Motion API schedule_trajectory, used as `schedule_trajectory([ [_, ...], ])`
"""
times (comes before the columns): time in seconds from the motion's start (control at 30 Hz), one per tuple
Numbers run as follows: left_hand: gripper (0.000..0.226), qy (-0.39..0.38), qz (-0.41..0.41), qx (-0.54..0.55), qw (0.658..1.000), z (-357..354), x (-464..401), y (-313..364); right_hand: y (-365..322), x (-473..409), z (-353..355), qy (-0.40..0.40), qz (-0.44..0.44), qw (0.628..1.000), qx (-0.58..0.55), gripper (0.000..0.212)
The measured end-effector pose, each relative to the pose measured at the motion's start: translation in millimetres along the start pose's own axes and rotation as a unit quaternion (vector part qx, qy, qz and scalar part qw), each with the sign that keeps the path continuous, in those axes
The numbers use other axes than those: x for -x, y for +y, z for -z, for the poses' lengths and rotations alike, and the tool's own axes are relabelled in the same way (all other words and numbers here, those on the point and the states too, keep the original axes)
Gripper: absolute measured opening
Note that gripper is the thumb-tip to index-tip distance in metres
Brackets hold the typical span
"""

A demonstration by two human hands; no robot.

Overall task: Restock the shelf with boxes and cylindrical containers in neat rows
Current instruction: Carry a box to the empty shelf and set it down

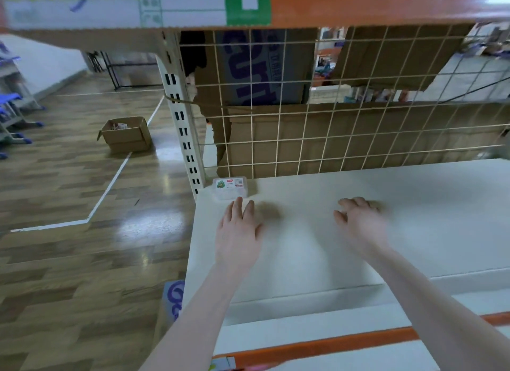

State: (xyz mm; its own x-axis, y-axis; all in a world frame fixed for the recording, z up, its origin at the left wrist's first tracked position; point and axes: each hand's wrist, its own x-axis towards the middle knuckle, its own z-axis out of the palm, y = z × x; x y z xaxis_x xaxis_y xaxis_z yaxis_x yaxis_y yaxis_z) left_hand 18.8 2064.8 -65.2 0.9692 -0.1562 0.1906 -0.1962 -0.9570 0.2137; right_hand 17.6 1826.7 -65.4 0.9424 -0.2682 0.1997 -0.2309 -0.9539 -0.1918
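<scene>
2 bare hands reach over the white shelf (358, 205), and 1 small clear box (230, 188) with a green and red label sits at the shelf's back left corner, just in front of the wire grid (331, 108) and beside the slotted post (182, 116). The left hand (238, 232) lies flat with straight fingers, released and holding nothing, its fingertips just short of the box. The right hand (358, 224), well right of the box, is blurred, fingers loosely curled and grasping nothing; an open carton (125, 134) stands on the floor left of the shelf.
</scene>
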Motion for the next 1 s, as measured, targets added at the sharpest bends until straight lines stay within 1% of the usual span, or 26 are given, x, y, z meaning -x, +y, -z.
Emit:
schedule_trajectory([
  [0.07, 0.052, 0.000, -0.003, 0.000, 1.000, 3.4, 7.1, 5.3, 12.7, 11.0, 11.5, 0.006, -0.016, 1.000, 0.006, 0.031],
  [0.2, 0.048, -0.025, -0.008, 0.019, 0.999, 8.1, 19.5, 27.0, 41.9, 34.3, 30.9, 0.017, -0.039, 0.999, 0.011, 0.034],
  [0.27, 0.043, -0.020, -0.013, 0.037, 0.999, 12.4, 26.5, 42.7, 56.9, 46.7, 38.4, 0.015, -0.053, 0.998, 0.011, 0.035],
  [0.33, 0.040, -0.016, -0.006, 0.073, 0.997, 17.9, 33.1, 57.9, 70.6, 57.1, 45.0, 0.023, -0.062, 0.998, -0.006, 0.035],
  [0.43, 0.042, -0.014, -0.004, 0.113, 0.993, 24.2, 43.1, 88.5, 98.4, 74.4, 59.4, 0.043, -0.086, 0.994, -0.049, 0.034],
  [0.57, 0.048, -0.020, -0.003, 0.144, 0.989, 24.6, 57.4, 143.5, 149.9, 100.9, 82.8, 0.077, -0.123, 0.983, -0.109, 0.028],
  [0.7, 0.049, -0.018, -0.012, 0.170, 0.985, 20.8, 74.2, 208.9, 213.2, 120.4, 107.1, 0.098, -0.148, 0.978, -0.108, 0.028],
  [0.87, 0.048, -0.013, -0.034, 0.186, 0.982, 14.7, 93.1, 305.2, 298.9, 134.2, 133.4, 0.127, -0.152, 0.974, -0.108, 0.028],
  [1.0, 0.048, -0.013, -0.046, 0.193, 0.980, 6.3, 103.2, 382.1, 368.6, 146.2, 148.3, 0.129, -0.158, 0.974, -0.093, 0.020],
])
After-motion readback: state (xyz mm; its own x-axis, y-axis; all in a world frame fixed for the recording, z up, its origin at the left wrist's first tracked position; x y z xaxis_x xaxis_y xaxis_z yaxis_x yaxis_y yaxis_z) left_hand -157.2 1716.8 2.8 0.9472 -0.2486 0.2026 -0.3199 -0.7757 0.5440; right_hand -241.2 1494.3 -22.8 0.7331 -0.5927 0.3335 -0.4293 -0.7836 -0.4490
